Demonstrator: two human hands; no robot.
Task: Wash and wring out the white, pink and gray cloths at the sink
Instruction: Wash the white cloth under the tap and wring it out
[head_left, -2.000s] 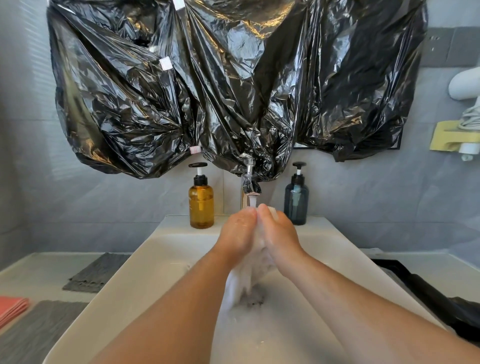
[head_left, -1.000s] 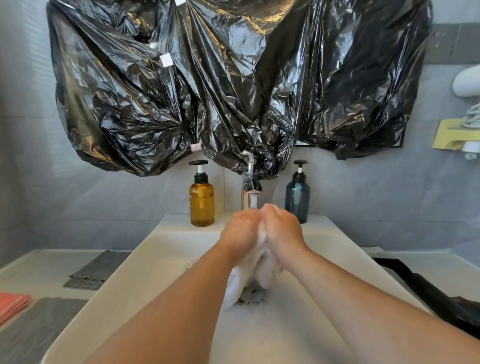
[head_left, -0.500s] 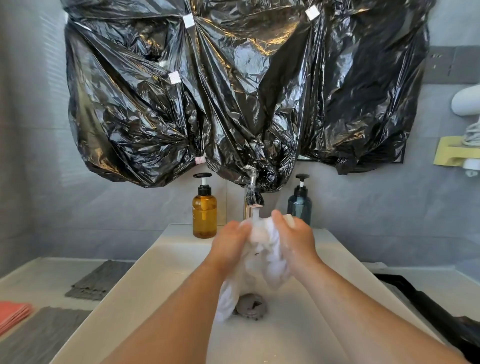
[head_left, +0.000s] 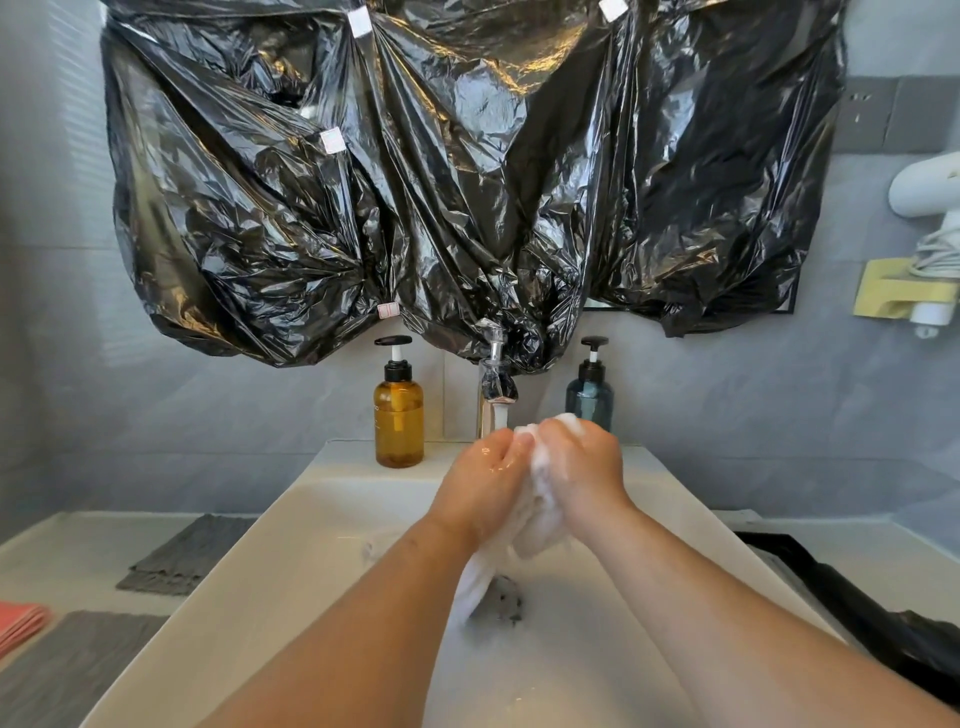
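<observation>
While water runs from the tap (head_left: 496, 387), the white cloth (head_left: 537, 525) is held above the sink (head_left: 311, 545), just under the spout. Its bunched, foamy upper part is gripped by the left hand (head_left: 488, 478) and the right hand (head_left: 587, 462), both curled round it, and its tail hangs toward the drain. A gray cloth (head_left: 179, 558) and the pink cloth (head_left: 18, 623) are laid on the desk (head_left: 62, 545) left of the sink.
</observation>
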